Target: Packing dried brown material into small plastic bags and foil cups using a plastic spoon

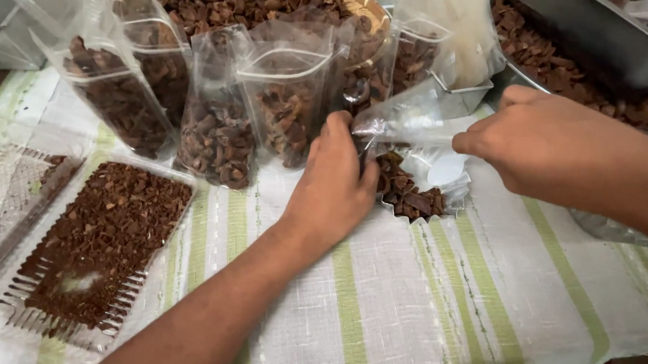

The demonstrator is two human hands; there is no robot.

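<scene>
Your left hand [333, 186] and right hand [547, 148] are both pinching a small clear plastic bag [416, 162] of brown dried pieces, lying on the striped cloth bench [437, 304] between them.

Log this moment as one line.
left hand: grips clear pouch | right hand: pinches pouch top | contents: brown pieces | surface: striped cloth

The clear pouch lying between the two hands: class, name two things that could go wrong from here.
1. The clear pouch lies on its side, held by the left hand and right hand; brown pieces could spill onto the striped cloth.
2. The filled pouches stand close behind and might topple if nudged.
</scene>
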